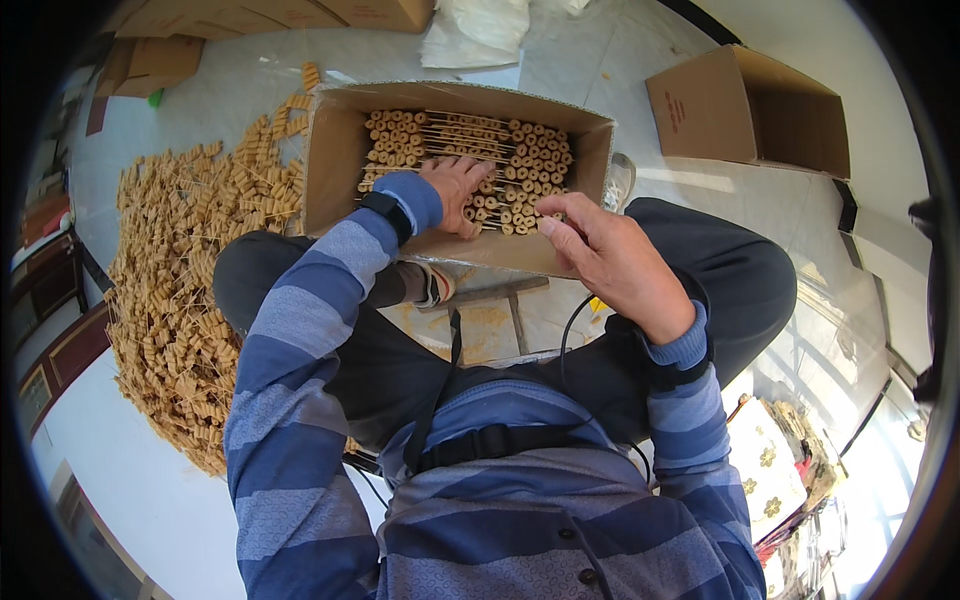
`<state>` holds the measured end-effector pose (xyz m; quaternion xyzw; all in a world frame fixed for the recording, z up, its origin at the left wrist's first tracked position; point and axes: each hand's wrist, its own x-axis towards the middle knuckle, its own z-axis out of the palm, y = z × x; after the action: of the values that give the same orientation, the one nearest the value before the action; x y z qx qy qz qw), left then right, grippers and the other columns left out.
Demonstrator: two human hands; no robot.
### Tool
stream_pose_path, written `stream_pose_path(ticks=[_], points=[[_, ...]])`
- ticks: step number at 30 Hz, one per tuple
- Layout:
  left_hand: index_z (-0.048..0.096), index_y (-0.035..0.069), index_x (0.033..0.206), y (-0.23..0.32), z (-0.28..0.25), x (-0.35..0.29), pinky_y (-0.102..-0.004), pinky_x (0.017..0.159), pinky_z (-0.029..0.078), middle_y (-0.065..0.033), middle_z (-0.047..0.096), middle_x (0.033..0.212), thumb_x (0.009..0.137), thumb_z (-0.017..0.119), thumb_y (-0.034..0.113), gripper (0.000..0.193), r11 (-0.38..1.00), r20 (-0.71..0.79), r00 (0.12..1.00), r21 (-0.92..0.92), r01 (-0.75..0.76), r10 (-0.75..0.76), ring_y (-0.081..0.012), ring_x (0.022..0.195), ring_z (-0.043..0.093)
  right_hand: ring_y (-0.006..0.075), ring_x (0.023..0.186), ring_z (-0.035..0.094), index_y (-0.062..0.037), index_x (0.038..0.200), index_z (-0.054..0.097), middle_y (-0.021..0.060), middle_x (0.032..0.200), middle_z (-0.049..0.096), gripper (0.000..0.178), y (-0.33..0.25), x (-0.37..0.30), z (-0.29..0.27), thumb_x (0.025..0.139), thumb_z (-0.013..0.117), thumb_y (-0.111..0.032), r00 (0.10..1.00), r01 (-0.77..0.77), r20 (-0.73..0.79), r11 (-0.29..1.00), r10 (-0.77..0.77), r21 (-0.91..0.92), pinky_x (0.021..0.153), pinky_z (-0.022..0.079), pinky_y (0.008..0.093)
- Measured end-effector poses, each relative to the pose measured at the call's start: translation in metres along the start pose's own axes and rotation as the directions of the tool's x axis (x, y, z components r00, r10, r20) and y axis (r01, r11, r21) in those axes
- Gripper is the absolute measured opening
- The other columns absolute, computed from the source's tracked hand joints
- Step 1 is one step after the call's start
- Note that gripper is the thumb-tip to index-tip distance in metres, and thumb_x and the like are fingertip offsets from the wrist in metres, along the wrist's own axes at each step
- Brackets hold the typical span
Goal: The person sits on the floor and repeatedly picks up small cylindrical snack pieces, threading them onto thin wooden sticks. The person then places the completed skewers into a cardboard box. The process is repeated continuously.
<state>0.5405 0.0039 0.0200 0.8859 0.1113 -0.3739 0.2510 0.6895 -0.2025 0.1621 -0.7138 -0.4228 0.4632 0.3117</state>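
An open cardboard box (460,95) stands in front of me, between my knees. Inside lie rows of skewers (540,150), thin sticks with tan ring-ended rolls on them. They are stacked in blocks, with bare sticks showing in the middle. My left hand (458,190) rests on the skewers with its fingers spread and its palm down. Over the box's near right side is my right hand (610,250), with thumb and forefinger closed together beside the roll ends. Whatever its fingers may hold is too small or hidden to name.
A large heap of loose skewers (180,290) covers the floor at my left. Another open cardboard box (700,110) stands at the far right. White plastic bags (475,30) lie beyond the box. A low wooden frame (500,295) is on the floor between my legs.
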Motion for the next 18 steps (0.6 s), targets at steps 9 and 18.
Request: stream_pose_path(ticks=[9, 18], points=[[0.025, 0.017, 0.157, -0.011, 0.016, 0.003, -0.0565, 0.111, 0.034, -0.0096, 0.037, 0.156, 0.069, 0.089, 0.035, 0.111, 0.989, -0.029, 0.998, 0.139, 0.056, -0.053, -0.0357, 0.14, 0.038, 0.0403, 0.084, 0.066, -0.0063, 0.114, 0.063, 0.0212, 0.09, 0.069, 0.028, 0.004, 0.005, 0.006, 0.1, 0.055, -0.03, 0.997, -0.072, -0.051, 0.985, 0.064, -0.155, 0.074, 0.052, 0.046], [0.042, 0.016, 0.147, 0.01, -0.006, -0.014, -0.0572, 0.115, 0.03, -0.0109, 0.042, 0.152, 0.073, 0.086, 0.023, 0.087, 0.992, -0.136, 0.983, -0.001, 0.125, -0.124, -0.0365, 0.141, 0.037, 0.0198, 0.067, 0.063, -0.002, 0.116, 0.061, 0.0114, 0.077, 0.064, 0.029, 0.012, 0.015, 0.022, 0.102, 0.056, -0.027, 0.982, -0.161, 0.072, 0.977, 0.172, -0.14, 0.064, 0.049, 0.0331]])
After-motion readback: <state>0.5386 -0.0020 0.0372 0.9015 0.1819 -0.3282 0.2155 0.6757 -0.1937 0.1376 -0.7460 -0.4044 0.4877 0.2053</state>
